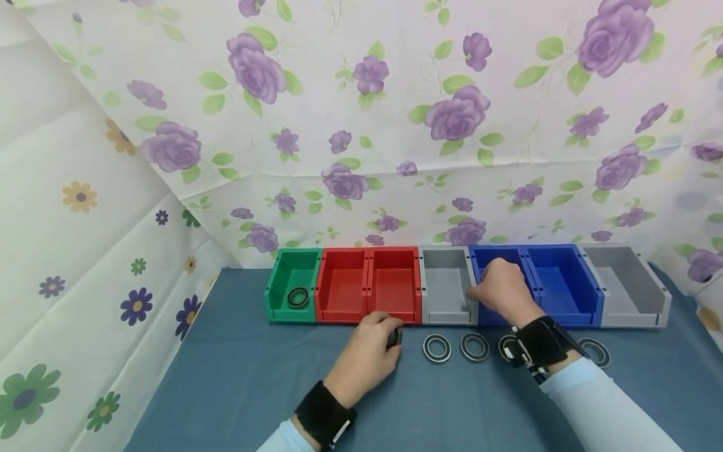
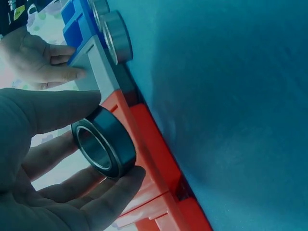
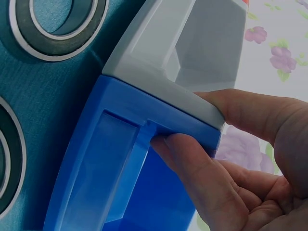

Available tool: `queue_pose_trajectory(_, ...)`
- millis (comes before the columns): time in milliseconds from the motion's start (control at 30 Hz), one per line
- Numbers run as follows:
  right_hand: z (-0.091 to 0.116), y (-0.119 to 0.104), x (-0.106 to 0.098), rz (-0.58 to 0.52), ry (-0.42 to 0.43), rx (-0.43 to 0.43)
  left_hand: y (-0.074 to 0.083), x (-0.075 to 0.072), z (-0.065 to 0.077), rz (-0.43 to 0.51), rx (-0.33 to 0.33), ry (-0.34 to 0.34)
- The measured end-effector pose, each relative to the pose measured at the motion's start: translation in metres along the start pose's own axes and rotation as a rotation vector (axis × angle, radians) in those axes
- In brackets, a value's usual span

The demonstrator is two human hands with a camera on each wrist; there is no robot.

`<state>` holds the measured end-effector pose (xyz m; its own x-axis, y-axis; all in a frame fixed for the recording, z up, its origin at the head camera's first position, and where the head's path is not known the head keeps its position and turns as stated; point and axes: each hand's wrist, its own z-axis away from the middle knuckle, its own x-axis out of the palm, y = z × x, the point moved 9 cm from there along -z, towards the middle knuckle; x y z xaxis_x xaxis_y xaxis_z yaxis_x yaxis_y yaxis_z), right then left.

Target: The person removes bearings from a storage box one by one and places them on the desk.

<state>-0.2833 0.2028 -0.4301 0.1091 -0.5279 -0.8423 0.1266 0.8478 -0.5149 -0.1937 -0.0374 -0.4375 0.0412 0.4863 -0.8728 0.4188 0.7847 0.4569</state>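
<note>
My left hand holds a bearing between thumb and fingertips, just in front of the red bins. In the left wrist view its dark outer band and hollow middle show. My right hand pinches the adjoining side walls of a grey bin and a blue bin. The thumb lies on the grey side, and a fingertip reaches inside the blue wall. Another bearing lies in the green bin at the row's left end.
On the blue-grey cloth before the bins lie a bearing, a second bearing, a third bearing partly under the right wrist strap, and one more bearing farther right. Another grey bin ends the row. A flowered curtain hangs behind.
</note>
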Motion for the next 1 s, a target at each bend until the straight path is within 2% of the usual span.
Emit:
queue_pose_trajectory(467,-0.001,0.002,0.002,0.002,-0.012,0.017,0.0,0.021,-0.002,-0.035,-0.037,-0.113)
queue_pose_trajectory(1000,-0.002,0.002,0.003,-0.012,-0.016,0.019,0.007,0.036,-0.005,-0.098,0.008,-0.186)
